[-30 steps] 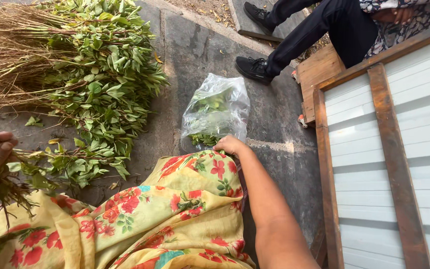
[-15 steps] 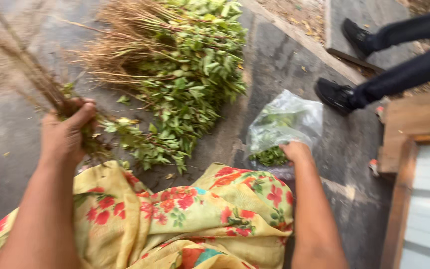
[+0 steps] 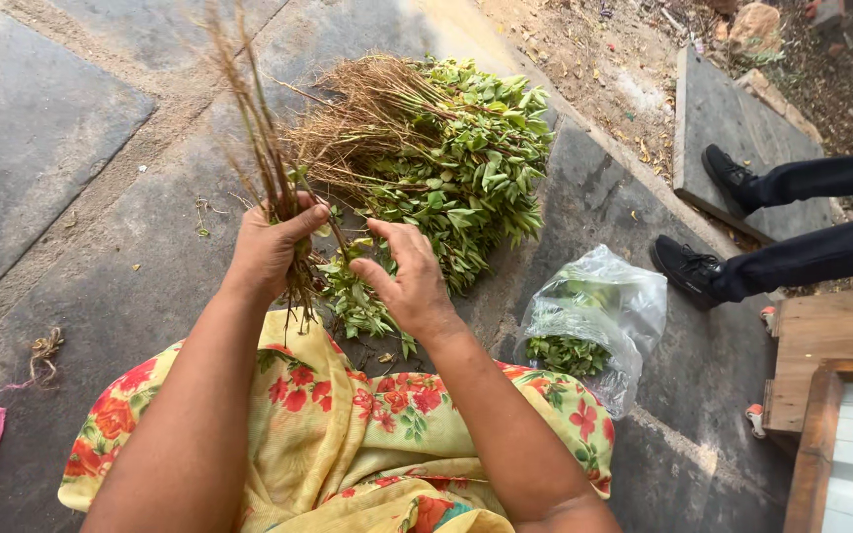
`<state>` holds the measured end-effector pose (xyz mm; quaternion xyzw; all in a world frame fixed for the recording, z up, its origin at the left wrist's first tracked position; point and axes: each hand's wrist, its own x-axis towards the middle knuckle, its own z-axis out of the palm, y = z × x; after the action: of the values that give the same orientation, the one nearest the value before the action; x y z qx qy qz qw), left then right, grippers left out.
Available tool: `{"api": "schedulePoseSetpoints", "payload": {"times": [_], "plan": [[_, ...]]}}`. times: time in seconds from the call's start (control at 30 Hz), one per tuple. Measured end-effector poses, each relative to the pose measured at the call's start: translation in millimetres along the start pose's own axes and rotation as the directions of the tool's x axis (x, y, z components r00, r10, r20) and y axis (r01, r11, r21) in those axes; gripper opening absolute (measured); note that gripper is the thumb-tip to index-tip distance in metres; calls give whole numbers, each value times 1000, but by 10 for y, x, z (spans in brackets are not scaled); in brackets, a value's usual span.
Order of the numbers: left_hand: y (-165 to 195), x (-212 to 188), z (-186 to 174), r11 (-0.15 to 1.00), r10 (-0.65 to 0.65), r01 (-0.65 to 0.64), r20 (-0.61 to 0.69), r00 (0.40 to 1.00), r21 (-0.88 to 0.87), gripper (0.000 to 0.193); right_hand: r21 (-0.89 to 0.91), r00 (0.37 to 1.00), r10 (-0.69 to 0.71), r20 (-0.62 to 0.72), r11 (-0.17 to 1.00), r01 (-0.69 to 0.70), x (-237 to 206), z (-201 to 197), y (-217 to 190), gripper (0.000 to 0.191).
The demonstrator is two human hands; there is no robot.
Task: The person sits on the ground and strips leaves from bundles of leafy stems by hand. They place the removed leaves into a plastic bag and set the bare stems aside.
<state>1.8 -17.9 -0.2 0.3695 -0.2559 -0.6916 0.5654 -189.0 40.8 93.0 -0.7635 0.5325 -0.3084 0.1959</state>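
Head view: leaves (image 3: 565,352) inside plastic bag (image 3: 599,306)

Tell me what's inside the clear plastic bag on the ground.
The clear plastic bag holds loose green leaves, piled at its bottom. Glare and creases in the plastic hide whatever else may lie deeper inside.
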Motion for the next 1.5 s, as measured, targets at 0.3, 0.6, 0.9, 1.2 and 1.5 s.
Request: {"api": "schedulePoseSetpoints", "payload": {"times": [0.3,0.6,0.9,1.2,1.5], "plan": [[85,-24,-92,955,82,-86,27,996,284,16,-13,875,254,412,962,-273,210,622,-26,19],[196,-218,-84,846,92,-133,104,990,517,19,-378,869,91,486,919,115,54,543,148,23],[182,-344,-34,716,-20,-149,233,972,682,23,-81,858,273,435,961,-265,-21,378,110,29],[-105,-74,-35,972,9,-27,75,997,235,12,-406,989,-1,146,912,61,-23,523,-173,27],[2,80,-177,984,61,-41,-109,992,174,12,314,845,369,386,809,-497,-329,94,58,32]]}}
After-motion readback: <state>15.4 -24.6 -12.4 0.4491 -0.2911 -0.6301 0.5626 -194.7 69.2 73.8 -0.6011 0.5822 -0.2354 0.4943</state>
